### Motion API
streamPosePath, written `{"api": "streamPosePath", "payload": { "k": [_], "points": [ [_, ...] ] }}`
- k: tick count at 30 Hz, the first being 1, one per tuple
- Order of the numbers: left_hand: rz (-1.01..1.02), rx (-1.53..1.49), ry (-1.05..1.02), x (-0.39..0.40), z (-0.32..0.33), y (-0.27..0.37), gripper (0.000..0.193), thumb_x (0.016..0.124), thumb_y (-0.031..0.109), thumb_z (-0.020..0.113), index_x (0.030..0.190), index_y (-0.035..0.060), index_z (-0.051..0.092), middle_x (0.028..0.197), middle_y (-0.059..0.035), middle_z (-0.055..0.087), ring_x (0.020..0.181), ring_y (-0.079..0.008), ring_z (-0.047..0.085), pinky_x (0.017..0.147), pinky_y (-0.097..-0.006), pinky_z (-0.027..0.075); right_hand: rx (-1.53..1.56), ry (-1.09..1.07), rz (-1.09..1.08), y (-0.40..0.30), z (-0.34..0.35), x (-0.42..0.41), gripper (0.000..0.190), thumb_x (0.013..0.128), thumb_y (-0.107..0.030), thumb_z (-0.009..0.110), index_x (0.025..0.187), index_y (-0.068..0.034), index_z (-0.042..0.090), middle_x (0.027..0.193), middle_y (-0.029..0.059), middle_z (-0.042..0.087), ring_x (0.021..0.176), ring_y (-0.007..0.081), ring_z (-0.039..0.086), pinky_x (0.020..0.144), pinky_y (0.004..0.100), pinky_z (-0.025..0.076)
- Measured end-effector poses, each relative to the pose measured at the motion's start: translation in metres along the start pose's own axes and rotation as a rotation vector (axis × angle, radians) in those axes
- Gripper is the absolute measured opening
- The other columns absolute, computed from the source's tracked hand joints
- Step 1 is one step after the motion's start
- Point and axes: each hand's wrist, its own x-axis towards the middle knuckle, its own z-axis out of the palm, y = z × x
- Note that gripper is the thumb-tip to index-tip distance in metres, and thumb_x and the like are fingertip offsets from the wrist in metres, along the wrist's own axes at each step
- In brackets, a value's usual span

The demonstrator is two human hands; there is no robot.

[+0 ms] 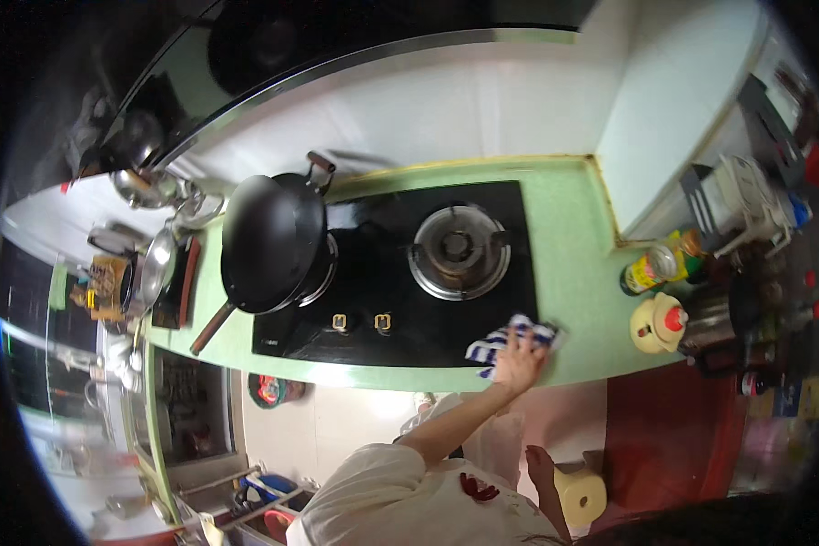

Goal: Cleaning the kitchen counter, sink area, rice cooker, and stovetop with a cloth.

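Observation:
My left hand (519, 362) presses down on a blue-and-white striped cloth (498, 345), its fingers spread over the fabric. The cloth lies across the front right corner of a black glass gas hob (382, 273) and the green countertop (566, 286) beside it. Low by my body hangs my right hand (539, 464), apart from the counter; its finger pose is too small to make out. Behind the cloth is the bare right burner (458, 249). A black wok (273, 246) with wooden handles sits tilted over the left burner.
To the right stand a cream-coloured pot (657, 323) with a red knob and a yellow-labelled can (645, 273). A dark range hood (382, 51) overhangs the back. Metal ladles (158, 266) hang at left. Below are a bin (276, 390) and a yellow stool (580, 495).

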Motion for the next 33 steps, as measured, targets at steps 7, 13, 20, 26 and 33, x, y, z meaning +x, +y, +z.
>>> {"api": "streamPosePath", "payload": {
  "k": [7, 13, 20, 26, 33],
  "points": [
    [0.156, -0.034, 0.144, -0.077, -0.011, -0.122, 0.034, 0.073, 0.034, 0.059, 0.107, 0.027, 0.058, 0.126, -0.0083, 0.042, 0.12, -0.0375, 0.034, 0.086, -0.045, 0.044, -0.197, -0.068, -0.042, -0.049, 0.022, 0.015, 0.022, 0.083, -0.017, 0.052, 0.099, -0.004, 0.059, 0.093, 0.0117, 0.062, 0.086, 0.0213, 0.06, 0.077, 0.0308, 0.046],
    [-0.006, 0.077, 0.199, -0.177, -0.051, -0.295, 0.036, 0.072, 0.032, 0.059, 0.107, 0.027, 0.058, 0.123, -0.0096, 0.045, 0.119, -0.0369, 0.035, 0.088, -0.0452, 0.042, -0.204, -0.132, -0.101, -0.091, 0.088, 0.017, 0.021, 0.083, -0.016, 0.053, 0.1, -0.004, 0.058, 0.091, 0.0108, 0.062, 0.085, 0.0194, 0.06, 0.075, 0.0302, 0.046],
    [-0.212, 0.063, 0.204, -0.244, -0.108, -0.446, 0.033, 0.075, 0.03, 0.056, 0.107, 0.0242, 0.058, 0.122, -0.01, 0.045, 0.117, -0.0373, 0.035, 0.092, -0.044, 0.038, -0.193, -0.143, -0.114, -0.127, 0.186, -0.007, 0.026, 0.084, -0.024, 0.051, 0.102, -0.006, 0.058, 0.091, 0.0111, 0.063, 0.08, 0.021, 0.061, 0.073, 0.0312, 0.047],
    [-0.411, 0.155, 0.335, -0.27, -0.141, -0.543, 0.032, 0.076, 0.028, 0.057, 0.107, 0.0215, 0.056, 0.119, -0.0132, 0.047, 0.111, -0.0396, 0.04, 0.088, -0.0437, 0.04, -0.199, -0.183, -0.116, -0.145, 0.24, -0.026, 0.026, 0.084, -0.022, 0.05, 0.102, -0.006, 0.058, 0.09, 0.0097, 0.063, 0.081, 0.0192, 0.06, 0.073, 0.0296, 0.047],
    [-0.687, 0.178, 0.457, -0.273, -0.136, -0.582, 0.035, 0.079, 0.035, 0.053, 0.11, 0.0189, 0.055, 0.116, -0.0172, 0.047, 0.098, -0.0366, 0.048, 0.084, -0.0404, 0.041, -0.338, -0.177, -0.187, -0.177, 0.261, -0.028, 0.023, 0.083, -0.025, 0.049, 0.096, -0.011, 0.061, 0.088, 0.0131, 0.061, 0.083, 0.0293, 0.059, 0.073, 0.0355, 0.047]
  ]
}}
